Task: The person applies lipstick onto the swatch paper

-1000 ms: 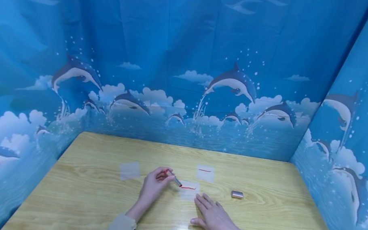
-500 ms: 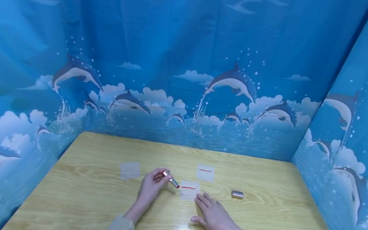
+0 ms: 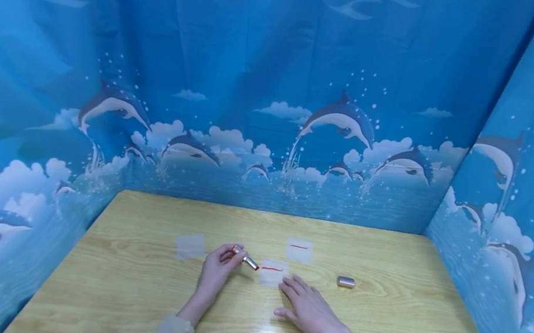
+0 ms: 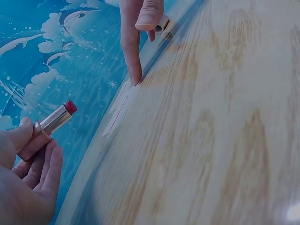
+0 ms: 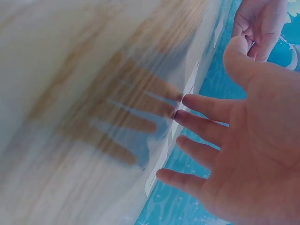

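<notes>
An uncapped lipstick with a dark red tip is pinched between the thumb and fingers of my left hand. Its tip points right, just off the left edge of the middle paper square, which bears a red stroke. My right hand lies palm down with fingers extended, its fingertips on the right edge of that square. In the right wrist view, the right hand's fingertips meet the paper at the tabletop.
A second paper square with a thin red stroke lies farther back. To the left lies an unmarked square. The metallic lipstick cap rests on its side at the right. Dolphin-printed curtains border the wooden table.
The lipstick tip has come away from the left end of the red stroke, moving slightly left. My right hand and the middle paper have shifted a little left and away from me.
</notes>
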A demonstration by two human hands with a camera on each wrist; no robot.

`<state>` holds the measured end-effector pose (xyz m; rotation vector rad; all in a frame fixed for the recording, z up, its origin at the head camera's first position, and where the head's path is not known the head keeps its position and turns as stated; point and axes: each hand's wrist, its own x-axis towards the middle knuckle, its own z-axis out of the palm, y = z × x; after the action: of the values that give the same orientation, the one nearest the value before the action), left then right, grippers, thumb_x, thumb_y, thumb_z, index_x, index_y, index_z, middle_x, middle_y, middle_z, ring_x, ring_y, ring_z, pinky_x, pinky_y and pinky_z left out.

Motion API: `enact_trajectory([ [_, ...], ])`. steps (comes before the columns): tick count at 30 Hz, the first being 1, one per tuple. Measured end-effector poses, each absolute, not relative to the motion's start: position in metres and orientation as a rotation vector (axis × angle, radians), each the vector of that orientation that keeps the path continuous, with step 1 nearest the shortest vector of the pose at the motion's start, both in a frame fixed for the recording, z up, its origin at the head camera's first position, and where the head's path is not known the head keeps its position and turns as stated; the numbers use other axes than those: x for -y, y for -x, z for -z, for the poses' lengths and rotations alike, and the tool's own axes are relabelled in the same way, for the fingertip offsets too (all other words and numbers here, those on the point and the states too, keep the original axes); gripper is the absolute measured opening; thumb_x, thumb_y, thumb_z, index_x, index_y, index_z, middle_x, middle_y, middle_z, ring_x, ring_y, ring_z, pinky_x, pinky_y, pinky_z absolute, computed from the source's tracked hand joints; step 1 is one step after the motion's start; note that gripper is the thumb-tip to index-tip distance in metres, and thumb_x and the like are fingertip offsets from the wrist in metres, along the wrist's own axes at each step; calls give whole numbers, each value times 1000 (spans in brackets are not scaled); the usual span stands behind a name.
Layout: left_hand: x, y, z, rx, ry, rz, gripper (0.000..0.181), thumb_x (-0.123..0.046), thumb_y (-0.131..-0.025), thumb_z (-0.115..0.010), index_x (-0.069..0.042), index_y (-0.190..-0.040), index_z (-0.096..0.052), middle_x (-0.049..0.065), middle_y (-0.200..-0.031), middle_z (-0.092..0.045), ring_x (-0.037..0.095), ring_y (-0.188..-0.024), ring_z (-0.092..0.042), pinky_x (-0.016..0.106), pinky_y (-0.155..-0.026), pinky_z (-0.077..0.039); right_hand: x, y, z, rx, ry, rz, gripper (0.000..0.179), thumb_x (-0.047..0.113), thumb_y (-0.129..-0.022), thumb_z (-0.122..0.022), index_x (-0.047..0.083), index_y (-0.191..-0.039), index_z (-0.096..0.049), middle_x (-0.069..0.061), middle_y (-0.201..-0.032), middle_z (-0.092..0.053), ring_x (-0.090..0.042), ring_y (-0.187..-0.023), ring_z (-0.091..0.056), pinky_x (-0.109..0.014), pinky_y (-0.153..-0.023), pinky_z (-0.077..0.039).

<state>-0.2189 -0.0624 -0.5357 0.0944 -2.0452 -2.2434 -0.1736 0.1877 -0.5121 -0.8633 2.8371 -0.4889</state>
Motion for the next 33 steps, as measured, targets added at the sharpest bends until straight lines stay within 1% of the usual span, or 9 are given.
enact_trajectory([
  [4, 63, 220, 539, 2021, -117, 2257, 39, -12, -93, -75, 11, -121, -63, 18, -108, -72, 7, -85, -66, 23, -83, -61, -184, 175, 511, -2833, 868, 472, 65, 45, -101, -57, 0, -147, -48, -21, -155, -43, -43, -146, -34, -66, -115, -33],
  [9, 64, 220, 540, 2010, -125, 2262, 39, -12, -93, -74, 12, -122, -62, 20, -110, -72, 7, -87, -67, 21, -82, -61, -180, 177, 511, -2850, 879, 440, 64, 45, -101, -58, 0, -145, -50, -20, -154, -44, -42, -145, -35, -65, -115, -34],
  [14, 66, 220, 540, 2010, -135, 2264, 40, -13, -94, -74, 12, -122, -62, 21, -112, -71, 7, -88, -67, 22, -84, -61, -177, 180, 512, -2852, 870, 447, 65, 47, -100, -58, 0, -145, -50, -20, -154, -44, -43, -145, -35, -65, -116, -33],
  [25, 69, 220, 540, 1979, -139, 2295, 41, -13, -94, -74, 12, -123, -61, 18, -111, -72, 6, -88, -67, 26, -86, -61, -170, 188, 513, -2831, 856, 464, 66, 45, -101, -57, 0, -148, -47, -20, -157, -40, -42, -148, -31, -64, -117, -31],
  [33, 72, 218, 538, 1984, -129, 2275, 41, -12, -94, -73, 13, -123, -61, 23, -114, -71, 10, -92, -69, 25, -84, -62, -165, 197, 516, -2860, 852, 468, 67, 46, -101, -57, -2, -147, -47, -21, -157, -39, -43, -148, -31, -65, -117, -31],
])
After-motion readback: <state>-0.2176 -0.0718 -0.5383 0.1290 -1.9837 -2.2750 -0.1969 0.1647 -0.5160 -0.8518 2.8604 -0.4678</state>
